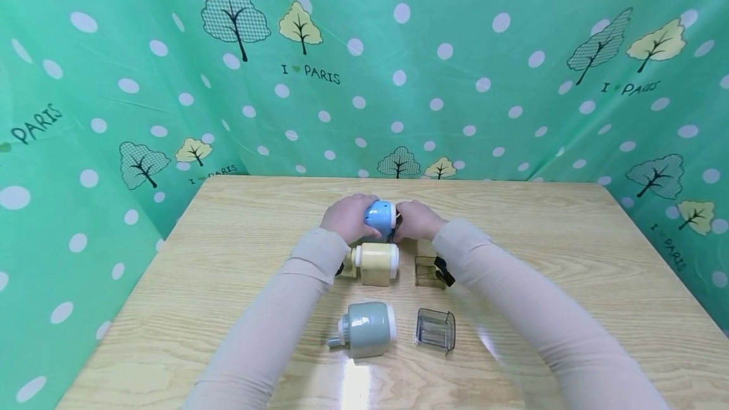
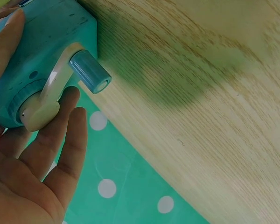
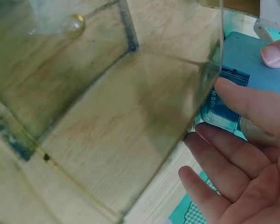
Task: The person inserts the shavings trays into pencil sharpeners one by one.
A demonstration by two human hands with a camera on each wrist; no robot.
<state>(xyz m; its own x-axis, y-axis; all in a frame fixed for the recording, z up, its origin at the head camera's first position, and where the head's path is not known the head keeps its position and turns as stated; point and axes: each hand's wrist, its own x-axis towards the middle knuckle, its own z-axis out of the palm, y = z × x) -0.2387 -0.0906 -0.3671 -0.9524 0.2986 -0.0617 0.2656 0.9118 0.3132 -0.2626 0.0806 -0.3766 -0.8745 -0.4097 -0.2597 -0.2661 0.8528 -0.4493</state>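
Note:
At the back middle of the table, my left hand (image 1: 346, 217) grips a blue crank pencil sharpener (image 1: 378, 216), its thumb over the body. Its white crank (image 2: 51, 86) with a blue knob (image 2: 89, 70) points out past the fingers in the left wrist view. From the other side, my right hand (image 1: 418, 220) pinches a clear blue shavings drawer (image 3: 226, 105) between thumb and fingers, against the sharpener's front. How far the drawer sits inside is hidden. Nearer stands a yellow pencil sharpener (image 1: 376, 264), and in front of it a grey-green one (image 1: 370, 328).
A clear brownish drawer (image 1: 428, 272) lies under the right wrist and fills much of the right wrist view. A clear grey drawer (image 1: 435, 329) lies right of the grey-green sharpener. The wooden table (image 1: 256, 220) ends at a green dotted cloth (image 1: 319, 131).

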